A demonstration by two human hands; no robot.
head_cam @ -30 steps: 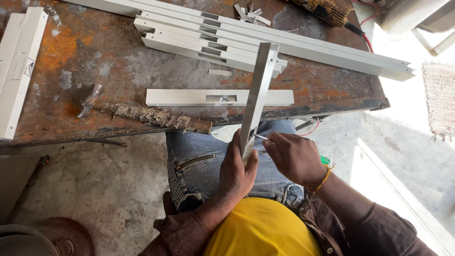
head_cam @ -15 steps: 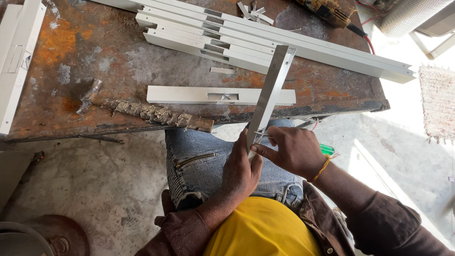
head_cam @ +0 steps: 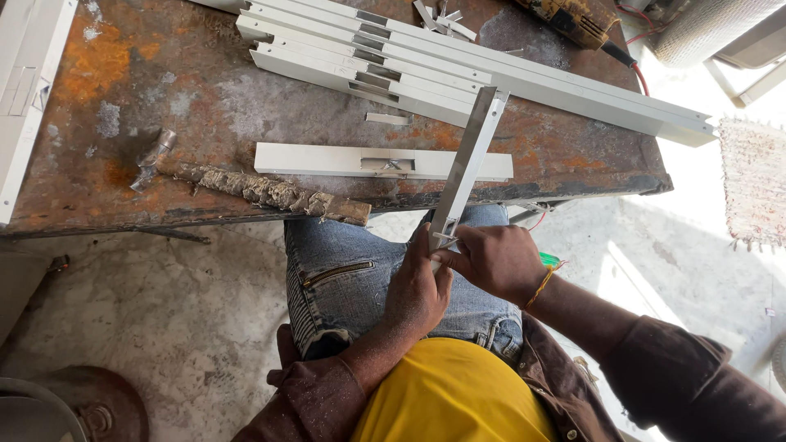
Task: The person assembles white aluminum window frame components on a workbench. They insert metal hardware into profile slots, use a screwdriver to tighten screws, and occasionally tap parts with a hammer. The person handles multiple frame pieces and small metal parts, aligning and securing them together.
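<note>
Both hands (head_cam: 458,274) apparently grip a white metal strip (head_cam: 468,164).

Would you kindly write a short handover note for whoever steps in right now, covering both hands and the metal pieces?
Left hand: closed around the near end of the white metal strip, steadying it over the lap.
Right hand: fingertips pinching something small at that same end; what it is cannot be told.
The strip's far end leans on the rusty table edge, crossing a short white slotted bar.
More white profiles lie stacked at the back, a hammer at the left, a power drill at the top.
Work on the strip end is under way; the other pieces lie untouched.
</note>
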